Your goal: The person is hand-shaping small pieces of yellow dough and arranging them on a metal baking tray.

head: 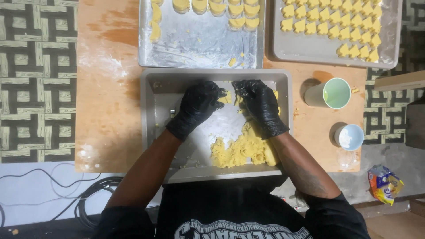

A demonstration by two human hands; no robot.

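A small piece of yellow dough (226, 97) is pinched between the gloved fingertips of both hands at the centre of the frame. The fingers of the left hand (197, 106) are curled narrowly onto the piece from the left; those of the right hand (260, 105) are bent down onto it from the right. Both hands are covered by black gloves.

The hands are held inside a grey baking pan (150, 102), whose raised walls close them in on all four sides. A bare stretch of pan floor is left open to the left of the hands, while a larger lump of dough (243, 150) is heaped in the pan's lower right, just below the right wrist.

Just above the pan, two metal trays are set almost edge to edge: one (199, 42) with round dough pieces along its top and left, the other (310, 51) at the upper right filled with small shaped pieces. A green cup (330, 93) and a small white cup (349, 136) are stood to the right of the pan, near its wall.

Everything is laid on a floured wooden board (106, 97), placed over a patterned mat (35, 79) at the left of the frame.
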